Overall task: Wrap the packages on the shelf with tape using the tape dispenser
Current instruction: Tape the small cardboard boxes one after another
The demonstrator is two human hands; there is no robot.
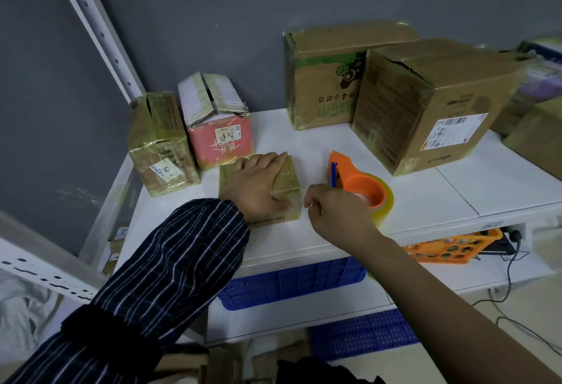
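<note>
A left hand [258, 184] presses flat on a small taped package [289, 181] at the white shelf [425, 198] front, while the right hand [334, 215] curls beside the orange tape dispenser [360, 184], its grip unclear.

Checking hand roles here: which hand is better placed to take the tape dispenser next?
Right. The right hand is beside the tape dispenser, while the left hand lies flat on the small package, likely steadying it.
</note>
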